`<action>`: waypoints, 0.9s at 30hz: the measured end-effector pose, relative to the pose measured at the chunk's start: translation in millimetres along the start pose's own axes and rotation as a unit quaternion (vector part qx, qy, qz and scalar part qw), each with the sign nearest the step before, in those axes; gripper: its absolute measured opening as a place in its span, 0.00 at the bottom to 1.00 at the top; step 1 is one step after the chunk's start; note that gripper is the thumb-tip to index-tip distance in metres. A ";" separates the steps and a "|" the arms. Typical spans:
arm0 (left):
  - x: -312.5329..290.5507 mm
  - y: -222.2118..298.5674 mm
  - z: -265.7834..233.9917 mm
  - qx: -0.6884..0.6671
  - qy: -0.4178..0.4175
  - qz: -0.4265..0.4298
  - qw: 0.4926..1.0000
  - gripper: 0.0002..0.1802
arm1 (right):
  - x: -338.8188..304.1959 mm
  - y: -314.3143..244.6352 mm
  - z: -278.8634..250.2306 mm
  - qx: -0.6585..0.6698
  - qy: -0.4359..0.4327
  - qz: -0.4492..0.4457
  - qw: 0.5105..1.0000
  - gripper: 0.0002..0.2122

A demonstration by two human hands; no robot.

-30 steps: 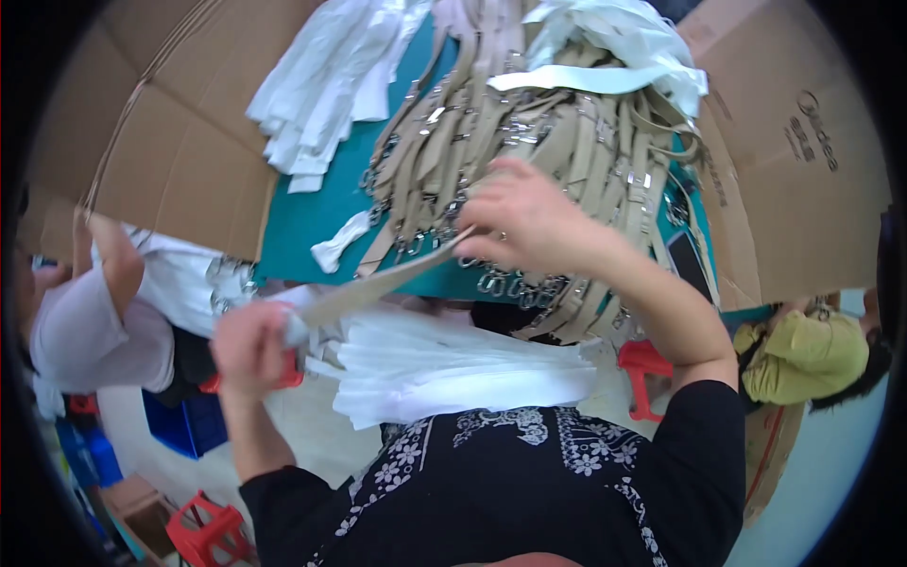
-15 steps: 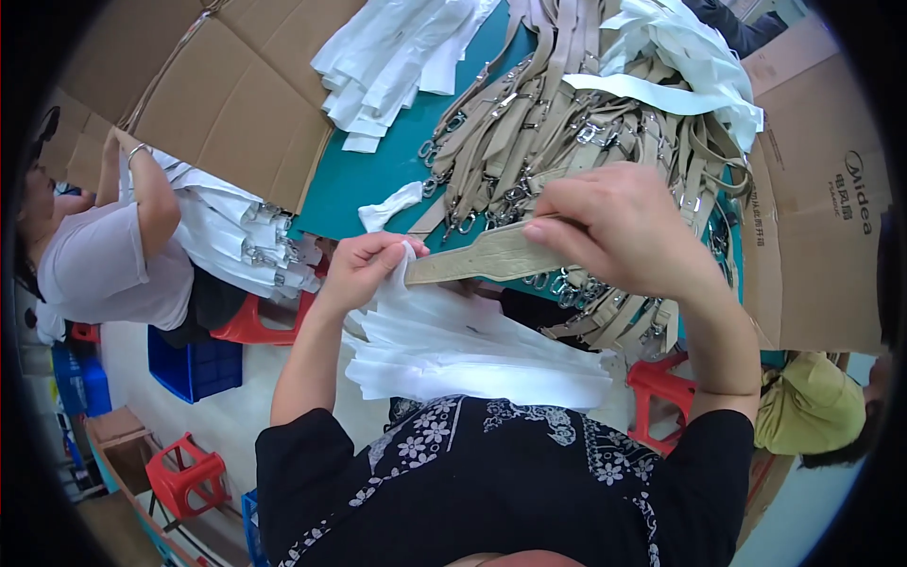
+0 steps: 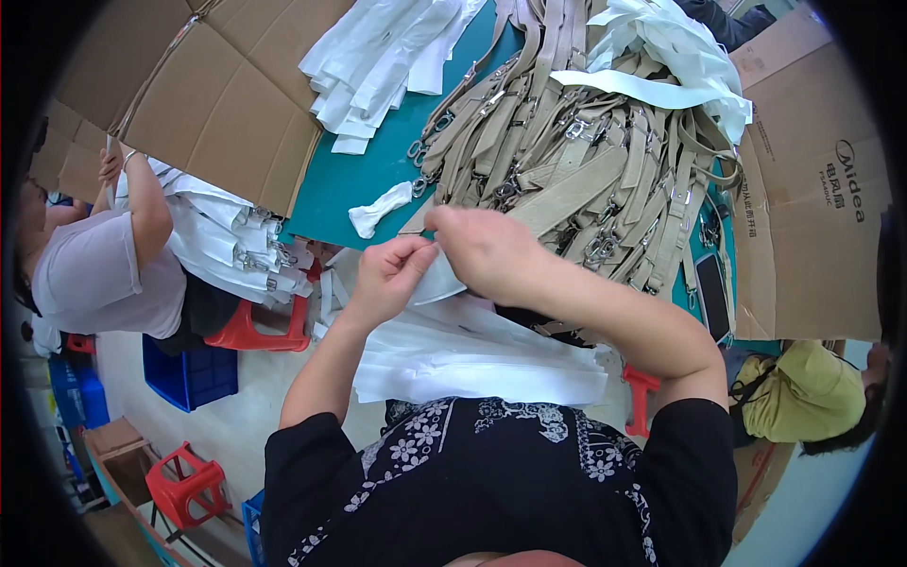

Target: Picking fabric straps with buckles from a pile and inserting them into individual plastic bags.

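My left hand (image 3: 389,281) is closed in a pinch at the top of a thin white sleeve (image 3: 440,281), which hangs down toward my lap. Right beside it, my right hand (image 3: 487,250) is curled shut with its back to me; whatever its fingers hold is hidden. A heap of beige straps (image 3: 501,142) with metal clips lies on the green table just beyond. One broad beige strap (image 3: 578,194) rests on the near side of that heap. Across my lap spreads a stack of flat white sleeves (image 3: 482,364).
White strips (image 3: 661,57) and more white sleeves (image 3: 378,66) lie at the back. A crumpled white piece (image 3: 380,210) and a phone (image 3: 713,298) are on the table (image 3: 331,198). Cardboard boxes (image 3: 227,94) flank it. Two people (image 3: 104,250) sit nearby; red stools (image 3: 186,482) stand around.
The beige strap has left the space between my hands. My right hand has moved left, up against my left hand. The view has shifted slightly, and the phone has come into sight.
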State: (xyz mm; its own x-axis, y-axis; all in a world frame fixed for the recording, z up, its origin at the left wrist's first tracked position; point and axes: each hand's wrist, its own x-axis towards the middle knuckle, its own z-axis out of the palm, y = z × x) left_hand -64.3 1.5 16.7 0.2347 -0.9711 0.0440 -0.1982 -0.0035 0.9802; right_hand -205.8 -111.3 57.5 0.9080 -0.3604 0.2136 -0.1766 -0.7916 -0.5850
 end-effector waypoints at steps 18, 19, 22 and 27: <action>-7.8 -5.2 -4.4 -0.041 0.055 0.034 0.997 0.10 | 7.0 -35.1 -91.8 -0.286 -0.127 -0.052 0.948 0.11; -5.8 1.1 3.0 -0.054 0.052 0.046 0.996 0.10 | 7.1 -34.2 -82.1 -0.248 -0.095 -0.092 0.960 0.11; 3.1 1.2 11.4 -0.051 0.036 0.073 0.995 0.10 | 9.2 -28.4 -60.3 -0.201 -0.217 -0.035 0.955 0.12; -0.4 -14.0 6.2 -0.030 0.060 0.067 0.995 0.10 | -8.6 9.9 -87.2 -0.069 -0.280 0.072 0.955 0.17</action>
State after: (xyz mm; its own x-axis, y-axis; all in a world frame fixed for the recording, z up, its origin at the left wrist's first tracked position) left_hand -67.5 0.5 1.8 0.3237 -0.9261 0.1937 -0.1782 0.1414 0.9738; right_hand -248.4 -159.1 118.2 0.9240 -0.1806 -0.3369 -0.3289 -0.8250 -0.4595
